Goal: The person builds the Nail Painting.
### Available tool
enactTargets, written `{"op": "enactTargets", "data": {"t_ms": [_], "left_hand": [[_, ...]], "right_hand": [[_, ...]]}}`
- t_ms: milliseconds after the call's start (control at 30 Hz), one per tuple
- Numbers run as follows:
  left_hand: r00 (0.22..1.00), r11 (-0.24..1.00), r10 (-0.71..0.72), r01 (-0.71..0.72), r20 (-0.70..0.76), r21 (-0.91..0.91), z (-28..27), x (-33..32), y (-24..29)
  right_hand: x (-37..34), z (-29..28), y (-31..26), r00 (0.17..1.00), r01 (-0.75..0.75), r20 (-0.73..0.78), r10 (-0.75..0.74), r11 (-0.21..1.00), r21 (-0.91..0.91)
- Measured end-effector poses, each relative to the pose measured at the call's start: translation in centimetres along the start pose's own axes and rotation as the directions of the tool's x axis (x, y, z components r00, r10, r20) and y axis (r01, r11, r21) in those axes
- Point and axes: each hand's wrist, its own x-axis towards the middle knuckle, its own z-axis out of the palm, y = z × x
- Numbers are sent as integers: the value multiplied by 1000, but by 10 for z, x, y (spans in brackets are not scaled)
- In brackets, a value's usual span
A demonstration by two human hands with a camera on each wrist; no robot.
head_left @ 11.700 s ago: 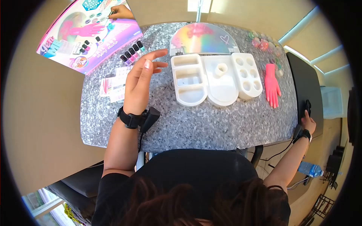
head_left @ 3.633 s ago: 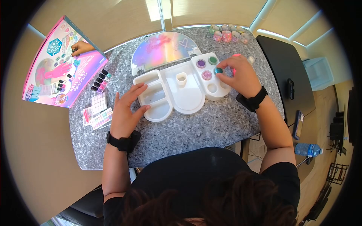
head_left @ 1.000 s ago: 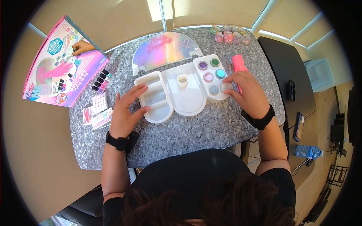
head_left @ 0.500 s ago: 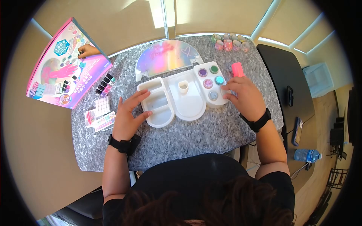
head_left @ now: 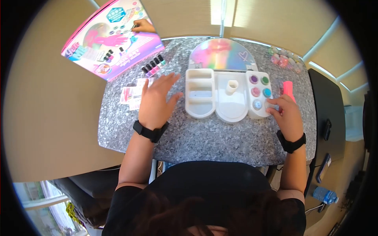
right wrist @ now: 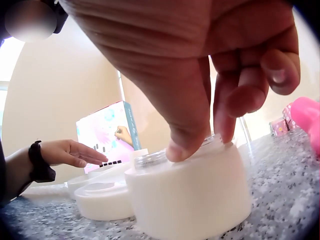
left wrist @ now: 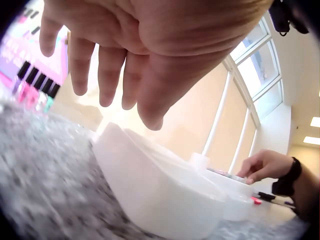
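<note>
Far left, at the back of the grey speckled bench (head_left: pixel 189 141), a pink, purple and white box (head_left: pixel 118 41) with "gem ME" legible, lower lettering blurred. In front, five black-capped polish bottles (head_left: pixel 154 69) in a slanting row; nearer, sticker sheets (head_left: pixel 128 95), print too small to read.

Next, left hand (head_left: pixel 157 103) with fingers spread and loose, just beside the tray, well apart from the other.

In the middle of the bench, a glossy white tray (head_left: pixel 231 106): three compartments at left, flat rounded section with a short upright ring (head_left: pixel 232 87), six round wells at right. Behind, a half-round rainbow panel (head_left: pixel 216 54) with heart outline and illegible pink script. In the wells, purple, green, pink, teal and pale silver-blue pots (head_left: pixel 255 92); at lower right, a clear pot (head_left: pixel 271 105) pinched by thumb and fingers of the right hand (head_left: pixel 290 120).

Just beyond, a pink model hand (head_left: pixel 288 88). Far right, off the bench, a phone (head_left: pixel 323 168) and water bottle (head_left: pixel 325 195), label unreadable.
</note>
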Motion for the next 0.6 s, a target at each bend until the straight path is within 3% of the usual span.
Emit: {"op": "enactTargets", "data": {"t_ms": [133,267,367,500,567,600], "left_hand": [[984,986,-136,146,-115,86,-33,-5,-31],[973,953,-229,227,-15,202,-43,-24,-61],[984,973,-167,174,-64,151,-39,-23,-74],[975,970,-185,201,-120,134,-36,8,-90],[933,922,-337,355,-129,156,-31,26,-102],[939,942,-319,329,-131,67,-27,32,-110]], "right_hand": [[-1,2,0,1000,9,-5,-9,1000,10],[-2,4,5,999,27,-21,-27,999,42],[-1,4,5,1000,18,-16,-17,998,54],[-1,4,4,1000,16,-7,-16,998,59],[-1,3,5,1000,17,-10,-17,998,57],[-2,4,5,1000,17,-11,-16,998,57]]}}
